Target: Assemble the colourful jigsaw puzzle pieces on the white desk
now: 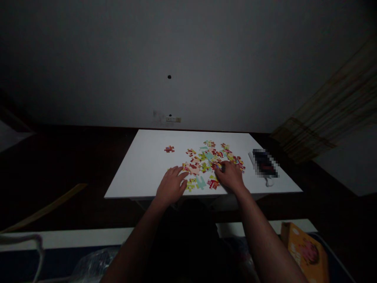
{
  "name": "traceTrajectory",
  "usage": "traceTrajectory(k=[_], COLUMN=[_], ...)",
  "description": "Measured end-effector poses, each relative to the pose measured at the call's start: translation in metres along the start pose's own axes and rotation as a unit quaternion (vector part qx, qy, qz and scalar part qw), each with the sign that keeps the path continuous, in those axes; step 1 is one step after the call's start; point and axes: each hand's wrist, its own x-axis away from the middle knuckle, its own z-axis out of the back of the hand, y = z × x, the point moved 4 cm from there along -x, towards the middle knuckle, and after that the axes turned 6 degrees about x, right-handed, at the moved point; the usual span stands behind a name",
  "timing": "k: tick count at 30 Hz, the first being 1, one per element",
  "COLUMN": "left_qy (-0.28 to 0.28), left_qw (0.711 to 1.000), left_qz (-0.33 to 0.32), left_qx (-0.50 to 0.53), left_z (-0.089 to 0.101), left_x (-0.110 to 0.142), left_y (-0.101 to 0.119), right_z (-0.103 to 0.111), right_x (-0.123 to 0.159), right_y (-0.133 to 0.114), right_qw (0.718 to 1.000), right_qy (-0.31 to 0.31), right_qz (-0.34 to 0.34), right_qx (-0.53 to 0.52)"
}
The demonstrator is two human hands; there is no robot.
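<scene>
Tabletop [134,173], white and smooth: we get a broad stretch running from its slanting left edge to one lone red puzzle piece [169,149], well apart from the others, with room for sliding around it. Next, left hand [171,186]: fingers parted, slightly bent, tips at the pile's left border; wrist crosses the near edge. Between the hands and beyond them we have the pile of puzzle pieces [203,156], flat, knobbed and notched, printed red, lime, mint and pink, some overlapping; lowest ones lie near the front edge. Right hand [231,175]: fingers curled down onto the pile's right part; we can't tell if they grip a piece. Then a gap, and a pixelated dark object [266,163] near the right edge. Below right, we note an orange box [309,255], flat-sided, picture-printed.
</scene>
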Motion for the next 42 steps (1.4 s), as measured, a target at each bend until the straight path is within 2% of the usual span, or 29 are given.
traceTrajectory(k=[8,14,20,27,31,36,42], left_qy=[0.0,0.022,0.03,0.023,0.02,0.019,0.031], left_qw=[1.0,1.0,0.999,1.0,0.999,0.999,0.999], left_qz=[-0.006,-0.021,-0.022,-0.019,-0.024,-0.024,-0.019], left_qx=[0.001,0.005,0.003,-0.006,-0.016,-0.016,-0.006], left_z=[0.002,-0.001,-0.004,-0.003,0.0,0.003,0.004], left_x=[0.0,0.0,-0.001,-0.002,-0.002,-0.003,-0.003], left_y=[0.002,-0.002,-0.005,-0.004,-0.003,-0.002,-0.001], right_z=[0.009,0.012,0.014,0.018,0.021,0.017,0.009], right_x=[-0.004,-0.002,0.001,0.0,-0.004,-0.001,0.007], right_y=[-0.002,0.009,0.02,0.012,0.008,0.007,0.001], right_qw=[0.998,0.995,0.991,0.988,0.984,0.989,0.984], right_qy=[0.023,0.056,0.056,0.057,0.047,0.018,-0.024], right_qz=[-0.02,-0.043,-0.055,0.073,0.081,0.069,0.16], right_qx=[-0.048,-0.072,-0.108,-0.126,-0.15,-0.129,-0.075])
